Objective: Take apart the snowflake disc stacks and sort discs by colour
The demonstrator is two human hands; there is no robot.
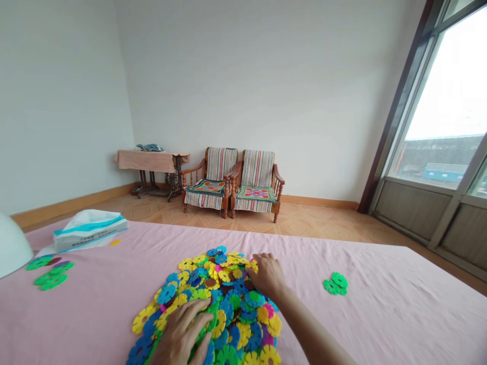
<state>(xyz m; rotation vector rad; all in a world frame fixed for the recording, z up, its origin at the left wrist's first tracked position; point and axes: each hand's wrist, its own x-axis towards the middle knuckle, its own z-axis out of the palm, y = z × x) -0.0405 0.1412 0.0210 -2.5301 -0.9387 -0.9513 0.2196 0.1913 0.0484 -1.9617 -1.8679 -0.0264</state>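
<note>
The person's left hand point(178, 332), its wrist cropped by the bottom edge, lies with parted, curved fingers over the near left of a heap of notched, round, multicoloured plastic discs point(228, 309); its palm is hidden. The heap, its near end also cut off, sits on a pink cloth point(380, 314). At its far right edge is the right hand point(268, 275), touching discs; whether it pinches one I cannot tell. A smooth white domed object point(11, 248) is cut by the left border; lettering on a white-and-blue tissue packet point(91, 237) is blurred.
</note>
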